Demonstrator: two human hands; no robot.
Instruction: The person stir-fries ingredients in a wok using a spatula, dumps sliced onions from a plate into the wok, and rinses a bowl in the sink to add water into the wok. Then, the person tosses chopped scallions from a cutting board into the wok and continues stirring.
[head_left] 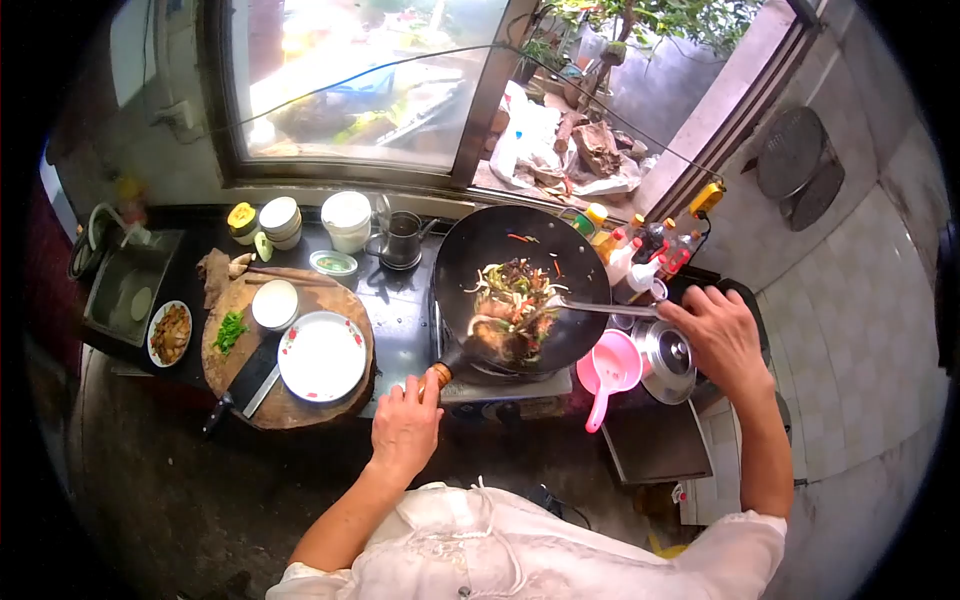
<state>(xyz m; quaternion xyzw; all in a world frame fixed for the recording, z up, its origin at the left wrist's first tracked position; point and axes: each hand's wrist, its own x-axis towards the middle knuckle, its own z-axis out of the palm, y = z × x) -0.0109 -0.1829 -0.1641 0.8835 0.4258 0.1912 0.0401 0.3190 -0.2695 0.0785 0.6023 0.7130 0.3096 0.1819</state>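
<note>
My left hand (406, 430) is closed round the wooden handle (436, 377) of a black wok (458, 262) on the stove. In the wok lies a mix of shredded vegetables and other food (512, 310), with a light haze over its lower left. From the right, my right hand (722, 338) grips the end of a long metal spatula (612, 308). Its head reaches into the food and is partly hidden there. Just below the right hand are a silver pot lid (668, 358) and a pink plastic dipper (610, 366).
Sauce bottles (640, 262) crowd the wok's right. At left, a round chopping board (352, 352) bears a white plate (322, 355), a bowl (275, 304), chopped greens (230, 332) and a cleaver (262, 390). A dish of brown food (170, 335) and a sink (128, 285) lie farther left.
</note>
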